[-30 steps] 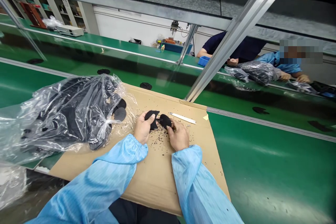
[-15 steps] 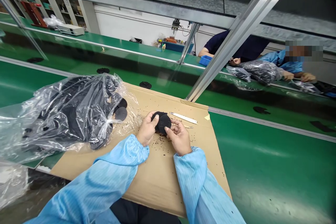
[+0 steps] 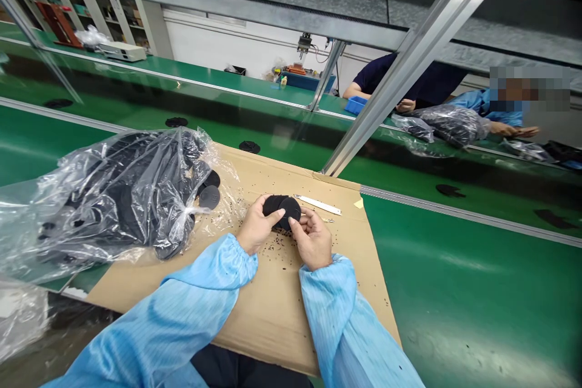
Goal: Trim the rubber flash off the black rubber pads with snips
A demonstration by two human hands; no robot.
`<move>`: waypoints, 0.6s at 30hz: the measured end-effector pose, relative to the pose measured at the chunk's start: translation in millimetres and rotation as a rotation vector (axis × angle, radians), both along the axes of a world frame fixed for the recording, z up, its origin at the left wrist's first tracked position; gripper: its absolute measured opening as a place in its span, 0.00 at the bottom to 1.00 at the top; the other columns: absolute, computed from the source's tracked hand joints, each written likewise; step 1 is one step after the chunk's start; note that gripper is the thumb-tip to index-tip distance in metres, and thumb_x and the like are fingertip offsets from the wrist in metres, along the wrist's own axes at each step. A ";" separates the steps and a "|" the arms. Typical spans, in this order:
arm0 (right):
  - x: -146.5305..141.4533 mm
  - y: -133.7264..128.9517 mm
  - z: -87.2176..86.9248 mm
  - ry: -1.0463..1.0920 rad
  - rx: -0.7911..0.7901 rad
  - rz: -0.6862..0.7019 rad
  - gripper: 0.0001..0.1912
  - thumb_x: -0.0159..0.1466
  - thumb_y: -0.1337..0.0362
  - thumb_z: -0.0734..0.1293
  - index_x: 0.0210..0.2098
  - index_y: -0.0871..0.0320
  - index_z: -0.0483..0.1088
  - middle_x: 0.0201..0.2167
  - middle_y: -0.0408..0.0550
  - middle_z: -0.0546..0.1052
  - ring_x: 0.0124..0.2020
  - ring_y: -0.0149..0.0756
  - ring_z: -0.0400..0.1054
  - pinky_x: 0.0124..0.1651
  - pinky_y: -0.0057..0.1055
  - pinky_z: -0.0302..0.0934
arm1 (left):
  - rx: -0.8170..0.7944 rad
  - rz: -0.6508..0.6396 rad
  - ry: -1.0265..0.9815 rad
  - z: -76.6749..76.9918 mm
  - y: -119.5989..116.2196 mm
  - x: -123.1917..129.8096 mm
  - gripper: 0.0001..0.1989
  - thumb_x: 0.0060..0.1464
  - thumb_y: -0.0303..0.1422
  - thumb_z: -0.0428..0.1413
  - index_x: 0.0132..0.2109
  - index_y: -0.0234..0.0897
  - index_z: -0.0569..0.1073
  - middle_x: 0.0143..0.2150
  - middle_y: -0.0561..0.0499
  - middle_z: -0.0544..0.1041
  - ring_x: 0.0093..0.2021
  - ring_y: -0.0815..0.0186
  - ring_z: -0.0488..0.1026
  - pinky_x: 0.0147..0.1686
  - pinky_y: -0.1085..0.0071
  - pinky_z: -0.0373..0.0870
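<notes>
Several thin black discs [image 3: 291,208], overlapping like fanned cards, are held between my two hands above a brown cardboard sheet [image 3: 268,309]. My left hand [image 3: 257,225] is closed on their left side, thumb across the front. On the right, my right hand [image 3: 313,239] pinches the front disc at its lower right edge. Tiny black scraps are strewn over the cardboard beneath. Just beyond my right hand lie a white, slim-handled tool [image 3: 321,204] and a thin yellowish tool [image 3: 326,220], partly hidden by my fingers.
A clear plastic bag [image 3: 131,194] full of black discs covers the left, with loose discs [image 3: 210,197] at its mouth. A slanted metal post [image 3: 391,97] stands beyond the cardboard. Black pieces [image 3: 250,147] lie on the green belt. Co-workers' hands [image 3: 513,130] are at the far right.
The discs between my hands have spread wider, and the front one has shifted slightly right. My left thumb now reaches further across them. Pieces on the belt have moved slightly left.
</notes>
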State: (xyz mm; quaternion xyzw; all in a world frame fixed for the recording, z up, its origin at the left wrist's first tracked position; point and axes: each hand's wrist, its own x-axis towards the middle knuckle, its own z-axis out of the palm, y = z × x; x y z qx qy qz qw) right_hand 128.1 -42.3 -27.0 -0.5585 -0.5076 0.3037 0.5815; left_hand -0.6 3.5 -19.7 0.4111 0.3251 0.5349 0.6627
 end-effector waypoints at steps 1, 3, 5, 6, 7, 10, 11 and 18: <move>0.1 -0.4 -0.7 -0.019 0.004 -0.011 0.20 0.58 0.57 0.68 0.47 0.60 0.68 0.26 0.44 0.73 0.21 0.29 0.63 0.25 0.28 0.62 | 0.009 0.009 0.009 -0.3 -0.1 0.1 0.21 0.45 0.29 0.63 0.48 0.34 0.69 0.46 0.46 0.76 0.46 0.63 0.73 0.52 0.63 0.67; 0.4 -1.1 -1.5 -0.052 0.016 -0.034 0.20 0.58 0.57 0.68 0.47 0.60 0.68 0.26 0.44 0.73 0.22 0.29 0.63 0.26 0.28 0.62 | 0.021 0.024 0.026 -1.6 0.1 0.4 0.21 0.46 0.29 0.63 0.48 0.34 0.69 0.46 0.45 0.76 0.47 0.63 0.73 0.52 0.64 0.67; 0.5 -1.7 -1.7 -0.074 0.030 -0.048 0.20 0.58 0.57 0.68 0.47 0.60 0.69 0.26 0.44 0.73 0.22 0.29 0.63 0.26 0.28 0.62 | 0.025 0.031 0.040 -3.6 0.9 0.9 0.21 0.46 0.29 0.63 0.48 0.34 0.69 0.47 0.45 0.76 0.47 0.63 0.73 0.51 0.64 0.67; 0.5 -1.9 -1.7 -0.082 0.035 -0.050 0.20 0.59 0.58 0.68 0.47 0.60 0.69 0.26 0.44 0.73 0.22 0.29 0.63 0.27 0.28 0.62 | 0.026 0.033 0.049 -4.8 1.5 1.1 0.21 0.45 0.29 0.63 0.48 0.34 0.69 0.46 0.45 0.76 0.46 0.63 0.73 0.51 0.64 0.68; 0.4 -2.0 -1.7 -0.087 0.041 -0.051 0.19 0.59 0.58 0.68 0.47 0.60 0.69 0.26 0.44 0.73 0.23 0.29 0.63 0.27 0.28 0.62 | 0.027 0.038 0.062 -6.1 2.2 1.3 0.21 0.45 0.29 0.63 0.47 0.34 0.69 0.46 0.45 0.76 0.46 0.63 0.73 0.50 0.64 0.68; 0.3 -1.7 -1.8 -0.088 0.061 -0.051 0.19 0.59 0.58 0.68 0.47 0.60 0.69 0.26 0.45 0.73 0.23 0.29 0.64 0.28 0.28 0.63 | 0.024 0.087 0.120 -8.7 3.9 1.0 0.20 0.44 0.30 0.64 0.46 0.34 0.70 0.44 0.45 0.77 0.44 0.63 0.74 0.48 0.64 0.69; 0.4 -1.5 -1.8 -0.081 0.067 -0.048 0.19 0.59 0.58 0.68 0.47 0.60 0.69 0.26 0.45 0.73 0.23 0.29 0.64 0.28 0.28 0.63 | 0.023 0.101 0.138 -8.7 4.0 0.7 0.20 0.44 0.31 0.64 0.45 0.34 0.70 0.43 0.45 0.77 0.43 0.63 0.74 0.47 0.65 0.70; 2.3 0.2 0.3 -0.002 0.032 -0.014 0.20 0.58 0.57 0.69 0.46 0.60 0.69 0.27 0.46 0.74 0.23 0.31 0.65 0.27 0.29 0.64 | 0.045 0.035 0.134 0.7 -0.4 -1.3 0.20 0.43 0.31 0.64 0.45 0.34 0.69 0.41 0.47 0.76 0.41 0.64 0.73 0.45 0.67 0.70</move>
